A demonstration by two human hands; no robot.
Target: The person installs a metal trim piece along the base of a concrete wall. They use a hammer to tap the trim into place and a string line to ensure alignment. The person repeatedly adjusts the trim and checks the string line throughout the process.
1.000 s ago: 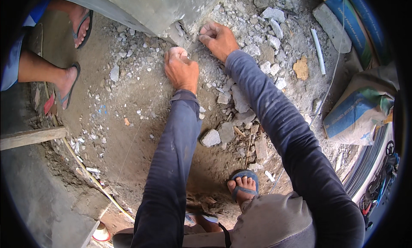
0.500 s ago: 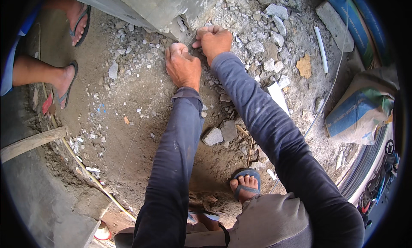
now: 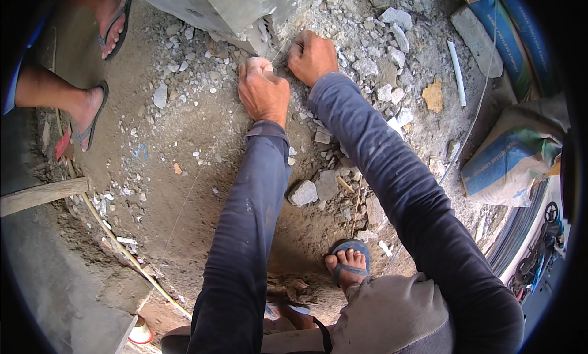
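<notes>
A thin pale string (image 3: 280,51) spans the short gap between my two hands, close to the broken lower corner of a grey concrete column (image 3: 245,14). My left hand (image 3: 263,92) is closed, with thumb and fingers pinched on the string. From there the string trails down the left side over the dirt. My right hand (image 3: 313,58), slightly farther off and to the right, is also closed, its fingertips pinching the string's other stretch. Its fingertips are partly hidden behind the curled fingers.
Gravel and broken concrete chunks (image 3: 365,67) cover the ground. Another person's sandalled feet (image 3: 92,118) stand at left, above a wooden plank (image 3: 46,195). At right lie a white pipe (image 3: 457,72), a concrete block (image 3: 478,38) and blue-and-white cement bags (image 3: 493,164).
My right hand has drawn a little up and right, away from the left hand. The gap between them has widened, and the string shows across it.
</notes>
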